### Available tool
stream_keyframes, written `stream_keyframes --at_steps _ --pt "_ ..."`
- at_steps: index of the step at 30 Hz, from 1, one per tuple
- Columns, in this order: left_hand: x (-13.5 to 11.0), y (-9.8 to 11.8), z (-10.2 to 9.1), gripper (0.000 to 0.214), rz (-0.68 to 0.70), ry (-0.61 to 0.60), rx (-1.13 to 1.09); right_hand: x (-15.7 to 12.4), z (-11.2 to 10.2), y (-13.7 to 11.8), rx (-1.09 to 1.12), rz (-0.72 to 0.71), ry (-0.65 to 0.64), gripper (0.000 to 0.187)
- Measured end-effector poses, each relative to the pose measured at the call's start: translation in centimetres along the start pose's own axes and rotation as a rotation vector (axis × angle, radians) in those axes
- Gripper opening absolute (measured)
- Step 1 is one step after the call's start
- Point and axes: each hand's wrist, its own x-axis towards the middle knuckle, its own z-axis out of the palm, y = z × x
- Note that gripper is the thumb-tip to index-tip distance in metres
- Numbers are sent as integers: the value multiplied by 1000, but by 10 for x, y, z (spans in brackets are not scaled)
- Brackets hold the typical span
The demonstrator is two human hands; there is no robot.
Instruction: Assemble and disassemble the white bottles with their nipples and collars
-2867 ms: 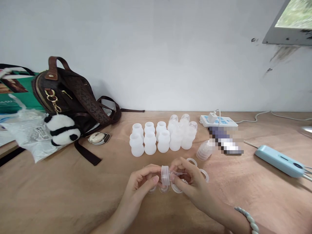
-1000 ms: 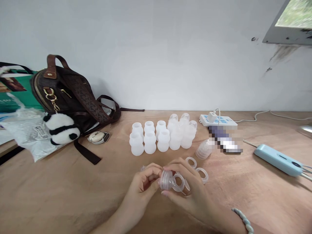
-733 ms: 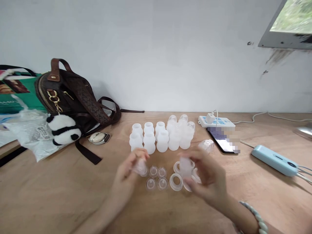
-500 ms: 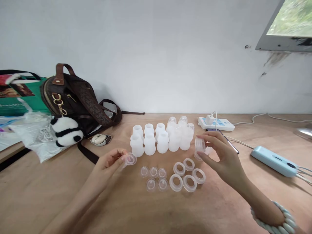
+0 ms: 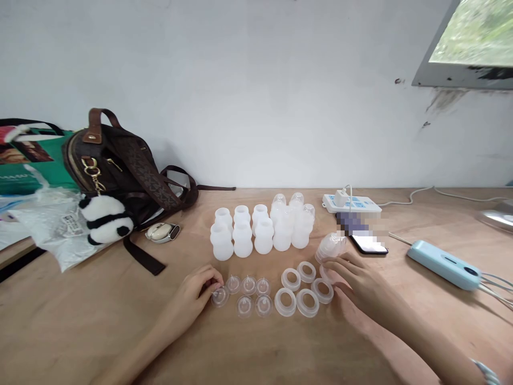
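Observation:
My left hand (image 5: 195, 293) rests on the wooden table (image 5: 80, 321), its fingertips pinched on a small clear nipple (image 5: 220, 297) at the left end of a cluster of several clear nipples (image 5: 249, 295). My right hand (image 5: 358, 282) lies on the table with its fingers curled on a translucent screw ring (image 5: 325, 273), just right of several more rings (image 5: 300, 291). A stack of clear domed caps (image 5: 331, 246) lies on its side right behind that hand. Behind both stand several open white bottles (image 5: 240, 236) and several capped bottles (image 5: 292, 224).
At the back left are a brown backpack (image 5: 116, 166) with a panda plush (image 5: 105, 220), a small white device (image 5: 162, 231), a plastic bag (image 5: 48, 224) and a green bag (image 5: 24, 160). To the right are a power strip (image 5: 352, 203), a phone (image 5: 366, 241) and a light blue device (image 5: 443, 264) with cables.
Both hands held a ring and nipple together in front of me, then pulled apart. The left hand brought the nipple down beside the other nipples; the right hand lowered its ring by the rings.

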Motion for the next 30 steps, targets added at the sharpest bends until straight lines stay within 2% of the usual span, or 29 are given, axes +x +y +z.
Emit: stream_keyframes --at_steps 8,17,20,25,27,30 --pt "1 3 12 22 5 22 -14 12 6 -6 54 -27 -41 39" --pt "-5 4 16 17 -61 30 -43 26 -15 -20 87 9 -21 41" --pt "-6 2 16 13 -45 36 -50 45 -25 -24 72 9 52 36" --pt "-6 0 14 11 1 42 -17 93 -34 -21 -33 -44 226 29" --pt "-7 -1 11 11 -5 19 -25 111 -33 -20 -118 -47 217 27" --pt "-10 -2 4 12 0 -50 -31 132 -25 -20 -232 -40 132 29"
